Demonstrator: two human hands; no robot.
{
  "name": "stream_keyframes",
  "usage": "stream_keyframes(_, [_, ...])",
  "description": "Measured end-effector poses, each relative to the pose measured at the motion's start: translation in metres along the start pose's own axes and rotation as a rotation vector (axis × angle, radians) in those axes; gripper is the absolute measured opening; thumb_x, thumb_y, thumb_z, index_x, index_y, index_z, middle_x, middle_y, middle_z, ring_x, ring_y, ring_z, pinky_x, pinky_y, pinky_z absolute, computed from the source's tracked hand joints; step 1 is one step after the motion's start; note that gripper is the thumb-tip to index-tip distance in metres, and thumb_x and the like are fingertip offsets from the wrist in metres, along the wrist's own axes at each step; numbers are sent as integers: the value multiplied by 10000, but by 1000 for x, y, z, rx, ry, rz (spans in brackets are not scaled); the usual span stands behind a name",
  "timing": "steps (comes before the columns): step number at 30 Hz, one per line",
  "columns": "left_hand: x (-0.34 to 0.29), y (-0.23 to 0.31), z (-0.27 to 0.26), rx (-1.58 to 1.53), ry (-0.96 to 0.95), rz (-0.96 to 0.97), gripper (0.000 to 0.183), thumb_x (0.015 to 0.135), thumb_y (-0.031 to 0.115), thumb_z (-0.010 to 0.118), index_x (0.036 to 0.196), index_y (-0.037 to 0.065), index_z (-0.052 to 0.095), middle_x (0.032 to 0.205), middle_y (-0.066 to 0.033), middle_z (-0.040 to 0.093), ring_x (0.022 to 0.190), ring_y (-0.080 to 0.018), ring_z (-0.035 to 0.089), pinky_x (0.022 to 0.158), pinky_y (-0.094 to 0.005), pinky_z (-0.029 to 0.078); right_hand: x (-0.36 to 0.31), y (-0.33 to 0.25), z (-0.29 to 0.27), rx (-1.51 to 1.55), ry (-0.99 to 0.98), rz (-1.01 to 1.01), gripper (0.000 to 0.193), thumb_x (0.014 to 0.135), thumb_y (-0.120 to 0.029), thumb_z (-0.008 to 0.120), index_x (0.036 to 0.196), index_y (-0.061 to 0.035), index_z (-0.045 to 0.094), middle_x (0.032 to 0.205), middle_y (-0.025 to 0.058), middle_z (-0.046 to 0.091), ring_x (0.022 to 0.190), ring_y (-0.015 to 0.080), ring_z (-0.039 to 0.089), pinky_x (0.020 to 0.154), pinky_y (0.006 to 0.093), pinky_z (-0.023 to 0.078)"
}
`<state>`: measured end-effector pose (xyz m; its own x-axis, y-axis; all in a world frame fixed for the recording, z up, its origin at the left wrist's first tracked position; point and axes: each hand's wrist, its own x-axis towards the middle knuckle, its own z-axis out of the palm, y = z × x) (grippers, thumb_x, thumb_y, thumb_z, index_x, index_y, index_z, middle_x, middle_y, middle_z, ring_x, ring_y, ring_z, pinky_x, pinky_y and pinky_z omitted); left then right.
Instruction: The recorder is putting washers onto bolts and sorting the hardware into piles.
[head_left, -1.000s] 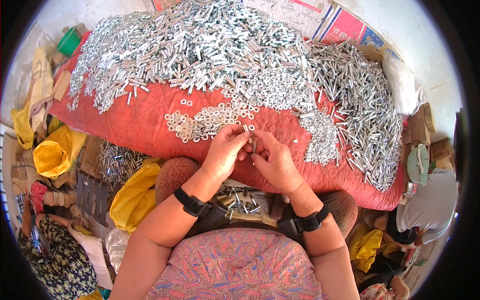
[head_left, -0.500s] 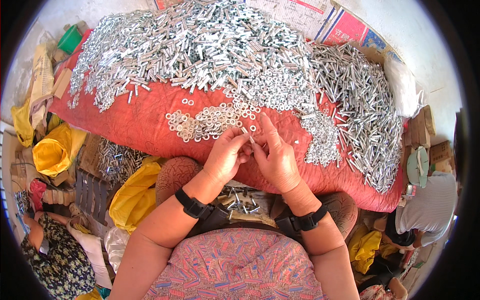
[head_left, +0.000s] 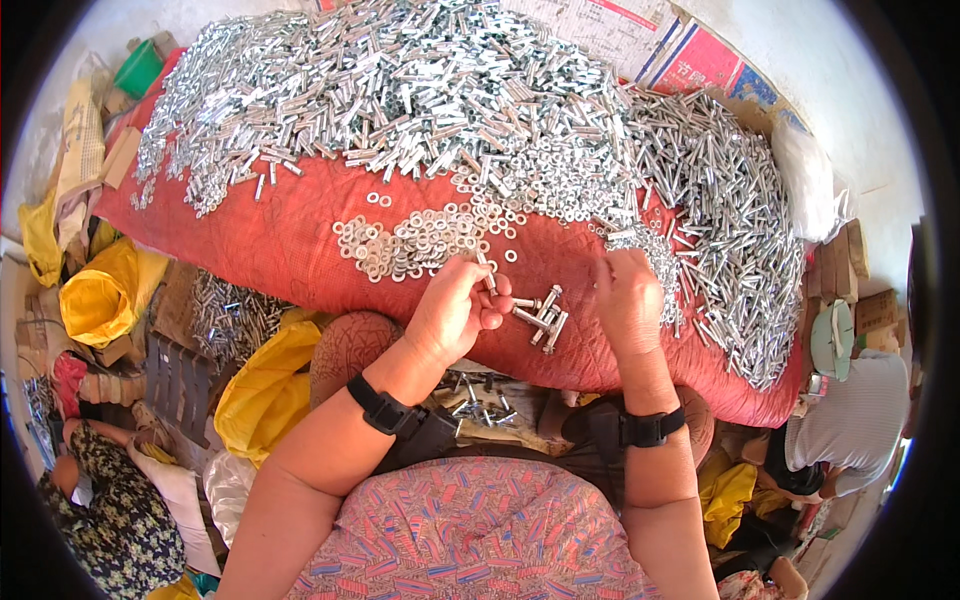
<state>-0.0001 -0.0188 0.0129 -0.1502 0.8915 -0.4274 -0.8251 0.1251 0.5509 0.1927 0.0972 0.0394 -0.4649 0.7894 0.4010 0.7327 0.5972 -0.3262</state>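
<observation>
My left hand point(head_left: 452, 305) is closed over the front edge of the red sack, a silver metal sleeve point(head_left: 487, 277) pinched between thumb and fingers. Just right of its fingertips, several bolts point(head_left: 543, 318) lie crossed together on the red cloth. My right hand point(head_left: 630, 300) reaches over the near edge of a heap of small nuts point(head_left: 655, 250), back upward, fingers bent down; their tips are hidden. Beyond my left hand is a patch of flat washers point(head_left: 410, 243). A single washer point(head_left: 511, 256) lies apart, close to the left fingertips.
A large heap of metal sleeves point(head_left: 400, 90) covers the back of the red sack point(head_left: 270, 235). More bolts point(head_left: 735, 220) are piled at right. Yellow bags point(head_left: 262, 390) stand at left. Two other people, one in a patterned garment point(head_left: 115, 500), one in grey point(head_left: 850, 410), sit at the sides.
My right hand has moved away from the left hand, rightward to the nuts. Bolts now show on the cloth where it was. My left hand stays nearly in place, still pinching a piece.
</observation>
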Motion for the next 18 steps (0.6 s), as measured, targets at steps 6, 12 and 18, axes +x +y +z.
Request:
stream_keyframes(6, [4,-3,-8,-52,-103,-44,130,940,170,444,1007,73,498,694,-26,459,524,-94,401,407,-197,276,-3,38,6,-242,-64,31,100,836,-103,610,791,-22,573,812,173,564,726,386,586,635,470,478])
stream_keyframes(12, [3,-3,-7,9,-140,14,146,966,201,442,1010,74,497,666,-6,428,487,-76,364,404,-197,271,5,44,6,-150,-10,92,80,816,-88,608,785,-18,585,809,166,586,721,371,592,642,448,487])
stream_keyframes(18, [6,-2,-8,28,-74,16,148,965,212,462,984,71,504,670,5,419,515,-71,374,411,-196,268,12,-17,20,205,-15,-199,79,760,-9,652,830,-35,627,794,132,600,730,328,612,621,384,505])
